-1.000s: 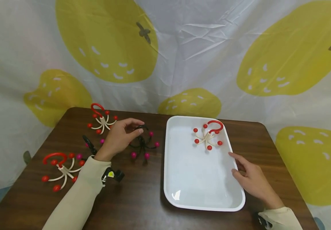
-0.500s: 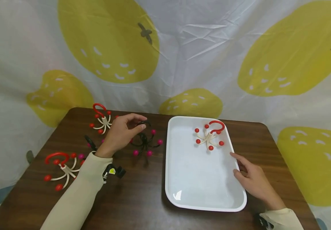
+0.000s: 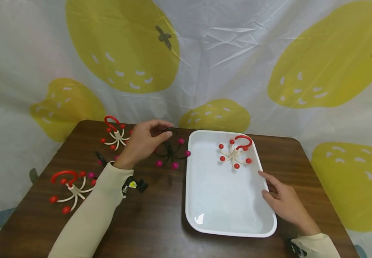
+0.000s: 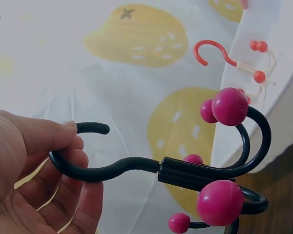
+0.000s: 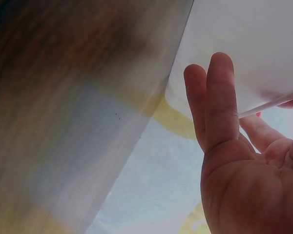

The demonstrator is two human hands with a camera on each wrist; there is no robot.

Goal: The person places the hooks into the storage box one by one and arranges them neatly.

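My left hand [image 3: 142, 141] pinches the curved top of a black multi-arm hook hanger [image 4: 185, 173] with pink ball tips. In the left wrist view, thumb and fingers curl round that hook, and its arms spread to the right. The hanger hangs above the table, its right-hand ball close to the left rim of a white tray [image 3: 187, 200]. At the tray's right side, my right hand [image 3: 286, 202] holds the rim, thumb and index finger over it and other fingers along the outer wall. Inside the tray's far right corner lies a cream hanger [image 3: 235, 154] with a red hook and red balls.
Two more cream-and-red hangers, one at the back left [image 3: 117, 136] and one at the front left [image 3: 74, 190], lie on the brown table [image 3: 160, 218]. Another black hanger [image 3: 100, 158] is partly hidden behind my left forearm. A fruit-patterned curtain [image 3: 218, 64] hangs behind the table.
My left hand has lifted the black hanger and carried it right and slightly away, toward the tray. The right hand stays on the rim. The head view has shifted slightly.
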